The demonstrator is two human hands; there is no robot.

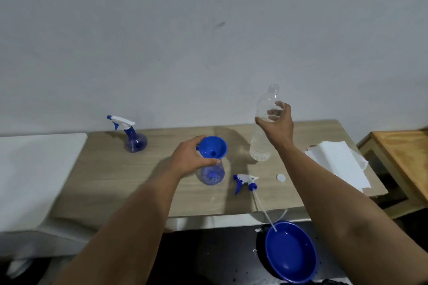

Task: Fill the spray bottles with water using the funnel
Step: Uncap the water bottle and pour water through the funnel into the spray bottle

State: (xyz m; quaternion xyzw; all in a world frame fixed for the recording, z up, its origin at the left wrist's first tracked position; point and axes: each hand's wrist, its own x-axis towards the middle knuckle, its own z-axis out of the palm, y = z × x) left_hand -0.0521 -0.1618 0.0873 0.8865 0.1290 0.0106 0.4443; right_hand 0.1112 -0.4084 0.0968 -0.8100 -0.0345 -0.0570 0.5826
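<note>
The left hand (188,154) curled around the blue funnel (212,147) seated in the open spray bottle (211,174) mid-desk, hiding that bottle's neck — the right hand (276,123) gripped the upright clear water bottle (264,127), fingers blurred through the plastic. A loose sprayer head (245,182) lay near, its tube reaching over the desk (111,176) edge above a blue bowl (290,254); a second, capped spray bottle (134,136) stood far left, paper towels (338,164) right.

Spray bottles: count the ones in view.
2. One spray bottle, head on, stands at the table's far left. The other, head off, stands mid-table under the funnel held by the left hand.
</note>
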